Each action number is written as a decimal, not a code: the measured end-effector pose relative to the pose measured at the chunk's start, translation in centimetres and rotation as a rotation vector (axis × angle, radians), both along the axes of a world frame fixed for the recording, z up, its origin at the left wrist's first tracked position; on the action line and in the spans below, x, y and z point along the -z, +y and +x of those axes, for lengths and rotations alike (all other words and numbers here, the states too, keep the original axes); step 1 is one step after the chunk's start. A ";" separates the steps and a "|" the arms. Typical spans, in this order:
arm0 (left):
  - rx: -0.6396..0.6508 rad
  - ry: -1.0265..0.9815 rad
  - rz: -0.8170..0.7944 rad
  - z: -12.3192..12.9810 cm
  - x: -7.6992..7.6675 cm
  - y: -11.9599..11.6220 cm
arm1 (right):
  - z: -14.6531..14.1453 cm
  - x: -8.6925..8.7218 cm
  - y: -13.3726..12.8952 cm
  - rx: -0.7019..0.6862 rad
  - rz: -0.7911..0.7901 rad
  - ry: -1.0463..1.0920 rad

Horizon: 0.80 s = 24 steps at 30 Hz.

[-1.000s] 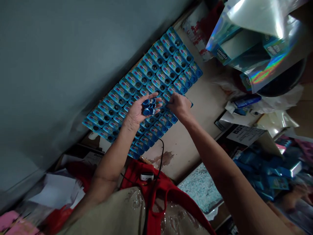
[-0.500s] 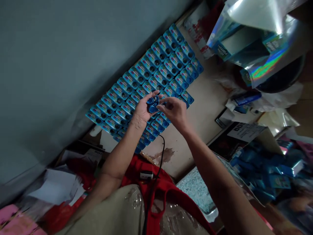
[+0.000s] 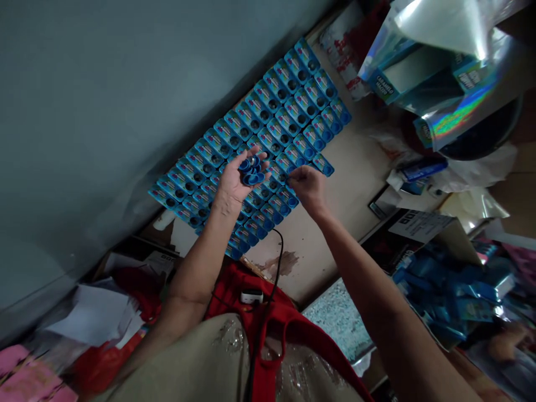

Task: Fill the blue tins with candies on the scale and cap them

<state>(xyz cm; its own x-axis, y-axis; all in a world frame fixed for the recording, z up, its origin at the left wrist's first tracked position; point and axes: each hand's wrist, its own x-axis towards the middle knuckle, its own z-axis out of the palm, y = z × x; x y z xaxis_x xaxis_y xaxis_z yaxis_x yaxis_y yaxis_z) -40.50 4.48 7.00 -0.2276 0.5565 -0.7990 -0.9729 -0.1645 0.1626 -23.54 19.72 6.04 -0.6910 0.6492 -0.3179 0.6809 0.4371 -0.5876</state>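
Note:
My left hand [image 3: 234,177] is cupped palm up, with several small round blue caps [image 3: 253,177] lying in it. To its right, my right hand [image 3: 309,187] is closed in a pinch, its fingertips low over the blue packs. Whatever sits between those fingertips is too small and hidden to make out. Beneath both hands, slanting rows of blue printed packs [image 3: 226,134] cover the table, each with a round recess at one end. Dark recesses show in many packs along the wall, while those on the near right side show blue rounds.
A grey wall [image 3: 104,84] borders the rows. Shiny film and cartons [image 3: 419,78] stand at upper right, above an open box of blue packaging [image 3: 456,290]. A black cable [image 3: 280,257] crosses the table [image 3: 330,206]. White papers [image 3: 92,315] lie at lower left.
My right hand has moved away from the caps in my left palm and down to the packs on the right. My left hand has shifted slightly left and its fingers have spread a little.

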 end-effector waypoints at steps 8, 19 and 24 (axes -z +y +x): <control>0.009 0.059 0.042 -0.7 0.2 0.9 | -3.9 0.5 0.4 -0.086 0.175 -0.374; -0.010 0.026 0.022 -1.1 -0.2 4.8 | -3.4 -1.1 0.0 0.070 0.034 0.135; -0.041 0.021 0.031 -1.0 -0.9 8.9 | -5.5 -1.4 0.9 0.059 0.014 0.231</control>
